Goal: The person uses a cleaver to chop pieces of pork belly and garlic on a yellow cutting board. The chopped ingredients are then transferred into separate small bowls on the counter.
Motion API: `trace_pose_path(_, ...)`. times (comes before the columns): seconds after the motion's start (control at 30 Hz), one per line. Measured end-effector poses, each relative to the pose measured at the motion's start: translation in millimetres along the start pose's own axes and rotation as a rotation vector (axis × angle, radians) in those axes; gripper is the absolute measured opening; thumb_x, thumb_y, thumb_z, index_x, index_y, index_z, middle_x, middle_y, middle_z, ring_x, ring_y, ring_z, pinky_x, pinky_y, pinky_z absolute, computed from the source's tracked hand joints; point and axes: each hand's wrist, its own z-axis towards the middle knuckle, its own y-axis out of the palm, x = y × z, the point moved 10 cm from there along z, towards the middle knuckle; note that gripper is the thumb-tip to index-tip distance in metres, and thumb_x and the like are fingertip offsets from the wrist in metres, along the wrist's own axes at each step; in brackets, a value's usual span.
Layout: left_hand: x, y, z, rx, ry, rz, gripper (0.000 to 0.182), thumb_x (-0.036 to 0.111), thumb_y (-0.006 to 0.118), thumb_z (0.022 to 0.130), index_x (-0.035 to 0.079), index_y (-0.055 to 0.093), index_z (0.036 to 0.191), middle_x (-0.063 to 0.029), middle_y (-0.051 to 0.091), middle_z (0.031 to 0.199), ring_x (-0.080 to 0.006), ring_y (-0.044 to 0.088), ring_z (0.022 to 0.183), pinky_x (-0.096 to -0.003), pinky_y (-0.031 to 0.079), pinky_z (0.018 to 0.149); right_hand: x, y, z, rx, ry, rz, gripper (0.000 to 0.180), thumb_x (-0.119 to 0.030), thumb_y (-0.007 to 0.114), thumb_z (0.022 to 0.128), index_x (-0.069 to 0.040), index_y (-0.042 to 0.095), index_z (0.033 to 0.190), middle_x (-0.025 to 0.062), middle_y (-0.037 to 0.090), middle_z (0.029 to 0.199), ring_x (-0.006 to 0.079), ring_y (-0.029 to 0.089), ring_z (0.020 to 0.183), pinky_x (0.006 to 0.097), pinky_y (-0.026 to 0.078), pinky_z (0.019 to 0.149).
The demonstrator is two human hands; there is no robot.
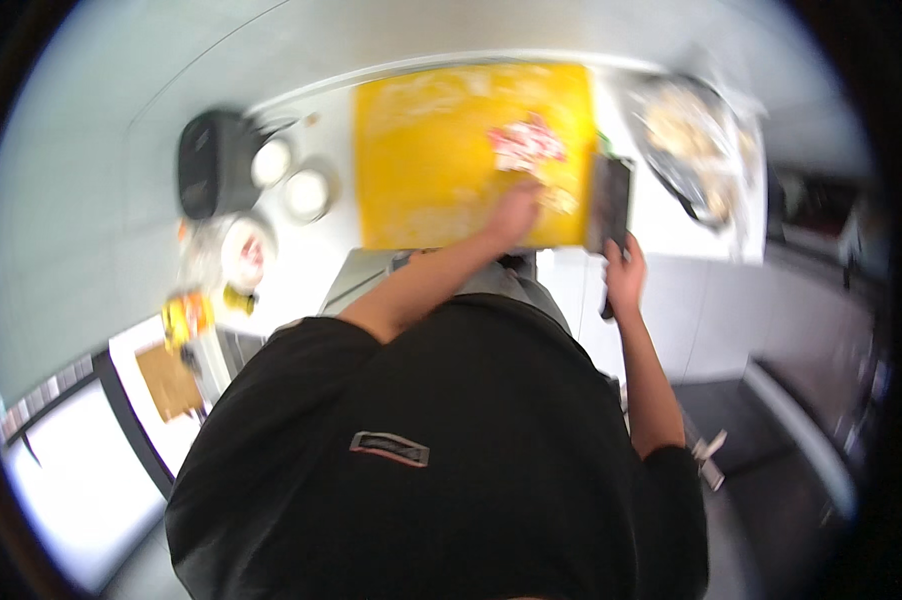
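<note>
My right hand (pixel 625 277) grips the handle of a cleaver (pixel 613 199) with a broad dark blade. The blade stands at the right edge of a yellow cutting board (pixel 421 157). Over the board's lower right part is my left hand (pixel 515 214), blurred, its fingertips close to chopped pale pieces (pixel 559 200). Whether those fingers hold anything cannot be made out. Just beyond them lies a pile of chopped pink and white meat (pixel 527 144).
Right of the board, a plastic bag (pixel 702 180) contains pale lumps. To the left are a black appliance (pixel 218 163), two white-filled containers (pixel 307 195) and a bowl (pixel 229 259) with something pink. Farther left lie a yellow packet (pixel 188 316) and a brown board (pixel 169 382).
</note>
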Motion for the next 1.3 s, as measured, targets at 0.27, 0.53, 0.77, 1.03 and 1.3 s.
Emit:
trace_pose_path(0.27,18.2,-36.3,-9.2,0.139,0.082,-0.15,0.02,0.018,0.07,0.097,0.006,0.08,0.109,-0.0152,0.076,0.111,-0.0391,0.07,0.11,-0.0485,0.056,0.096,-46.4,-12.7,14.3,-0.022,-0.475,-0.34,0.024,-0.008,0.065,0.109,0.004,0.067,0.129,0.0148,0.07,0.114,0.0257,0.066,0.101,0.0378,0.053,0.096)
trace_pose_path(0.53,29.6,-111.4,-45.2,0.212,0.185,0.076,0.013,0.014,0.075,0.089,0.015,0.08,0.101,-0.0058,0.075,0.104,-0.0316,0.071,0.104,-0.0465,0.056,0.09,-113.5,30.9,3.3,-0.079,-0.674,-0.47,0.017,-0.002,0.065,0.106,0.004,0.068,0.121,0.0156,0.067,0.106,0.0297,0.066,0.094,0.0396,0.054,0.088)
trace_pose_path(0.77,19.5,-159.3,-89.4,0.226,0.302,0.215,0.042,0.01,0.074,0.089,0.019,0.076,0.13,-0.0023,0.073,0.141,-0.0259,0.066,0.129,-0.0465,0.049,0.108,-143.8,74.4,-10.0,-0.145,-0.761,-0.545,0.02,-0.003,0.065,0.106,0.005,0.068,0.124,0.0174,0.068,0.106,0.0331,0.066,0.094,0.0416,0.054,0.088)
trace_pose_path(1.03,-56.7,-261.4,-234.1,0.492,0.141,0.117,0.036,0.012,0.077,0.09,0.017,0.077,0.126,-0.0055,0.076,0.129,-0.0291,0.07,0.12,-0.0462,0.052,0.103,-147.3,124.8,-30.5,-0.186,-0.769,-0.5,0.021,-0.005,0.067,0.106,0.005,0.069,0.124,0.0164,0.072,0.108,0.0274,0.067,0.091,0.0383,0.055,0.085)
trace_pose_path(1.3,-183.3,-347.1,-386.7,0.898,-0.637,-0.224,0.028,0.02,0.078,0.1,0.001,0.078,0.12,-0.015,0.076,0.103,-0.0326,0.072,0.092,-0.0421,0.059,0.084,-116.3,132.1,-46.2,-0.165,-0.471,-0.446,0.022,-0.008,0.065,0.108,0.007,0.068,0.123,0.011,0.071,0.1,0.0167,0.063,0.085,0.0333,0.055,0.08)
